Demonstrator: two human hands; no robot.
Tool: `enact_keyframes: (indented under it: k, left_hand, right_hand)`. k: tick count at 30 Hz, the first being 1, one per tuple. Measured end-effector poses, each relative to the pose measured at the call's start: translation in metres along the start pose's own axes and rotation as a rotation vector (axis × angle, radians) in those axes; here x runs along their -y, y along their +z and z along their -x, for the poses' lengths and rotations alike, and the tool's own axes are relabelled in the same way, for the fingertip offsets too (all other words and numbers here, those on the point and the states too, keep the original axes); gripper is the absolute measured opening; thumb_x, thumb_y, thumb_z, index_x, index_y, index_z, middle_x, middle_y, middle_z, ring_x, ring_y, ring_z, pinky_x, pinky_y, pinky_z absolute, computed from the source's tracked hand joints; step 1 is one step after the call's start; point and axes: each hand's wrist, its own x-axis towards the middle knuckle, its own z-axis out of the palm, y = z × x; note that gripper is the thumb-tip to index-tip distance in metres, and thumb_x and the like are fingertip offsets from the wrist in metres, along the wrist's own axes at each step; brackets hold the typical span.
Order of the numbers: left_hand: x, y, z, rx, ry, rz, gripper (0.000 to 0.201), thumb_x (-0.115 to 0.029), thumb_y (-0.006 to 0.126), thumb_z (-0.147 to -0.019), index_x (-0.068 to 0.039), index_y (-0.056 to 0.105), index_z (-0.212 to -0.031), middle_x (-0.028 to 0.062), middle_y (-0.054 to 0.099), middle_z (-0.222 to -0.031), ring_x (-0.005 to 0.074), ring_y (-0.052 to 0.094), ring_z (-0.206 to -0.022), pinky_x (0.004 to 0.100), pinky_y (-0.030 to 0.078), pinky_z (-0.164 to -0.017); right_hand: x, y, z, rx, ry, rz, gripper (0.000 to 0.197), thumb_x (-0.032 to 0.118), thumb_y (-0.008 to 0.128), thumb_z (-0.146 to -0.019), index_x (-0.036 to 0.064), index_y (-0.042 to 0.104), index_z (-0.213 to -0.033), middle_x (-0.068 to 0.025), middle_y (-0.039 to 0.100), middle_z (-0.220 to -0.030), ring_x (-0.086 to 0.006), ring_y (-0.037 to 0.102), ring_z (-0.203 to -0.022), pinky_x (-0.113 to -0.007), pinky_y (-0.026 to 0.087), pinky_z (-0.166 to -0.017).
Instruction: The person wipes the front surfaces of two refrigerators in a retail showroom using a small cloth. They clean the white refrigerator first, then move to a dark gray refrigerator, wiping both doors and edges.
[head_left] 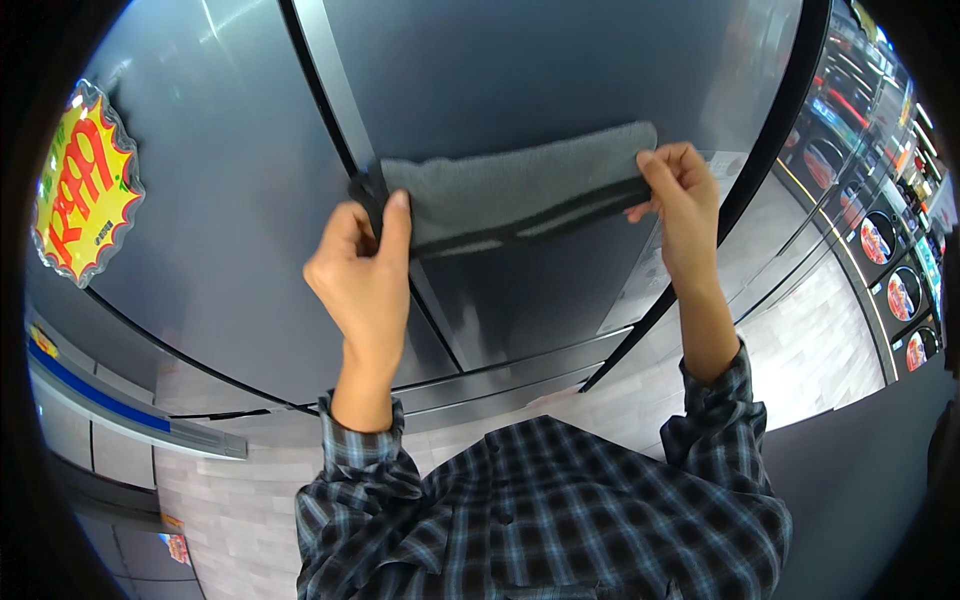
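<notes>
A folded grey cloth with a dark border is stretched between my two hands in front of a dark grey refrigerator. My left hand pinches its left end, thumb on top, where a bit of dark edging bunches up. At the other end, my right hand grips the right corner between thumb and fingers. The cloth's left end overlaps the gap between the refrigerator doors. Whether the cloth touches the door surface, I cannot tell.
A yellow and red starburst sign is on the left door. Front-loading washing machines line the far right. Pale wood-look floor lies below, and a blue-edged grey ledge stands at the lower left.
</notes>
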Motion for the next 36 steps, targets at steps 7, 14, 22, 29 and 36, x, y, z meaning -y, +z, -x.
enact_keyframes:
  k: [7, 14, 22, 29, 36]
  left_hand:
    - [-0.039, 0.015, -0.045, -0.085, 0.156, 0.007, 0.038, -0.017, 0.072, -0.08, 0.0, 0.044, -0.06, -0.001, 0.033, -0.049, 0.0064, 0.027, -0.048, 0.0234, 0.023, -0.043]
    - [-0.063, 0.033, -0.048, -0.051, 0.139, 0.024, 0.037, -0.018, 0.071, -0.08, 0.001, 0.046, -0.06, -0.0011, 0.034, -0.047, 0.0066, 0.027, -0.047, 0.024, 0.024, -0.043]
    - [-0.087, 0.07, -0.027, 0.154, 0.169, -0.071, 0.033, -0.026, 0.069, -0.079, 0.0, 0.056, -0.063, 0.0064, 0.051, -0.046, 0.0192, 0.048, -0.041, 0.0309, 0.04, -0.047]
    - [-0.097, 0.108, -0.013, 0.197, 0.366, -0.086, 0.037, -0.024, 0.067, -0.079, -0.002, 0.049, -0.056, 0.0104, 0.049, -0.045, 0.0292, 0.05, -0.041, 0.0368, 0.042, -0.045]
    - [-0.095, 0.123, 0.007, 0.29, 0.329, -0.078, 0.036, -0.025, 0.065, -0.081, -0.002, 0.052, -0.058, 0.0113, 0.052, -0.047, 0.0297, 0.052, -0.041, 0.0368, 0.042, -0.045]
  right_hand:
    - [0.037, -0.004, -0.039, -0.001, -0.23, 0.132, 0.018, 0.016, 0.062, -0.087, -0.0011, 0.056, -0.087, -0.0039, 0.058, -0.068, -0.0102, 0.057, -0.049, -0.019, 0.046, -0.046]
    - [0.048, -0.026, -0.059, 0.008, -0.24, 0.14, 0.02, 0.019, 0.063, -0.087, -0.0005, 0.058, -0.089, -0.005, 0.06, -0.07, -0.0102, 0.059, -0.051, -0.017, 0.045, -0.046]
    - [0.039, -0.082, -0.07, -0.151, -0.173, 0.22, 0.026, 0.023, 0.067, -0.083, -0.0019, 0.06, -0.088, -0.0052, 0.06, -0.07, -0.0127, 0.059, -0.055, -0.021, 0.044, -0.051]
    - [0.03, -0.121, -0.079, -0.261, -0.097, 0.212, 0.021, 0.023, 0.063, -0.087, 0.0017, 0.061, -0.086, -0.0008, 0.057, -0.068, -0.0072, 0.053, -0.056, -0.019, 0.043, -0.053]
    - [0.009, -0.141, -0.075, -0.267, -0.09, 0.19, 0.022, 0.023, 0.061, -0.089, 0.0014, 0.06, -0.085, -0.0006, 0.056, -0.068, -0.0068, 0.051, -0.054, -0.019, 0.044, -0.052]
